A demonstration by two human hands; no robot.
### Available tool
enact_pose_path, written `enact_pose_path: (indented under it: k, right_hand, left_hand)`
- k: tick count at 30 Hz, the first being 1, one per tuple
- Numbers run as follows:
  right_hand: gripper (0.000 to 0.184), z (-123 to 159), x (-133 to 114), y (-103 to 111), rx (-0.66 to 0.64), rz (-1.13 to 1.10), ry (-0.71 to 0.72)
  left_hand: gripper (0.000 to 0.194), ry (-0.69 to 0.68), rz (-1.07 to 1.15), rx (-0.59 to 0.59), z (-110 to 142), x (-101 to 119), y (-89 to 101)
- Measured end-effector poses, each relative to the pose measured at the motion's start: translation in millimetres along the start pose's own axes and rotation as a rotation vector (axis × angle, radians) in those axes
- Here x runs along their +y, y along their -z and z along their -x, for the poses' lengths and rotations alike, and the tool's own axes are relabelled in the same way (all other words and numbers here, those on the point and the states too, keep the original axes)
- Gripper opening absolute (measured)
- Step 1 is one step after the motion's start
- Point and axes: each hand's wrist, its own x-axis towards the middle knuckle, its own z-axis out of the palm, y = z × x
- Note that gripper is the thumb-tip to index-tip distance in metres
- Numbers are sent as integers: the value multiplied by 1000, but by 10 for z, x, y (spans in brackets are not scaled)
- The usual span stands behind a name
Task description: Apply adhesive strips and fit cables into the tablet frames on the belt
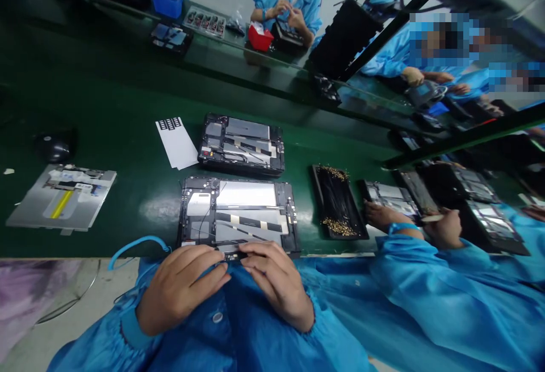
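Observation:
An opened tablet [247, 218] lies at the table's near edge, its inside facing up with silver battery panels, black tape strips and thin black cables. My left hand [181, 281] is closed at its near edge, left of the middle, fingertips on the frame. Just to the right, my right hand [279, 281] bends its fingers over the same edge. A narrow gap separates the two hands. Whether a small part sits under the fingertips cannot be seen. Directly behind lies a stack of similar opened tablets [242, 142].
White label sheets [176, 142] lie behind on the left. Farther left are a silver screen panel [63, 199] and a black mouse [53, 146]. To the right stands a black tray [340, 204] of gold-tipped cables. A co-worker's hands [443, 227] work beyond it. A blue cord [138, 241] hangs nearby.

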Motion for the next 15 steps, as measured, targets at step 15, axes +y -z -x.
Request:
enact_pose_path:
  k: [15]
  right_hand:
    - [16,22,46,-145,54,96,17]
  left_hand:
    - [25,-32,-33,-48,54,-67,-30]
